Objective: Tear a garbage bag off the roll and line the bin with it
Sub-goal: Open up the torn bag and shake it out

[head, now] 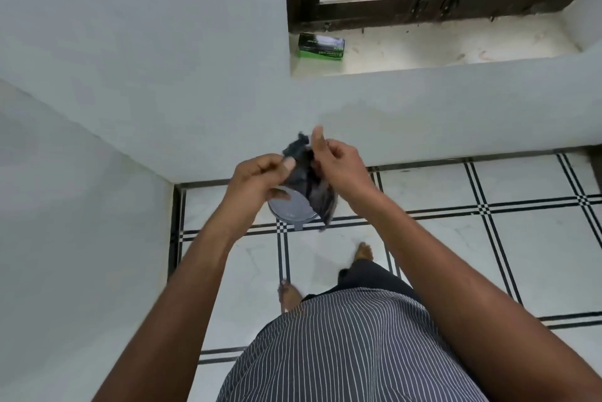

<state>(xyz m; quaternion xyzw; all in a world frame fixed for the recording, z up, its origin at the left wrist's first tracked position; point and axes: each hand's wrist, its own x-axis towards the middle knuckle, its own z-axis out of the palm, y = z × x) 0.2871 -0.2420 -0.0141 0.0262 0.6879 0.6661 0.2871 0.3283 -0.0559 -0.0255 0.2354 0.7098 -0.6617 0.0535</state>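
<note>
We observe left hand [260,178] and right hand [338,164] pinching the crumpled black plastic garbage bag [312,188] above the round grey bin [291,209]

We see both forearms reaching forward and up from the bottom corners, bare to the elbow, converging in front of the chest. The left hand [260,178] has its fingers curled toward the palm, thumb laid flat across the top — it pinches the near edge of the garbage bag [308,180]. The right hand [335,162] sits just beside it, on the far side of the garbage bag, wrist bent, fingers curled into the crumpled black film and the thumb sticking straight up. The two hands are close together, almost knuckle to knuckle. Below the garbage bag, two bare feet stand apart — one ahead of the other.
</note>
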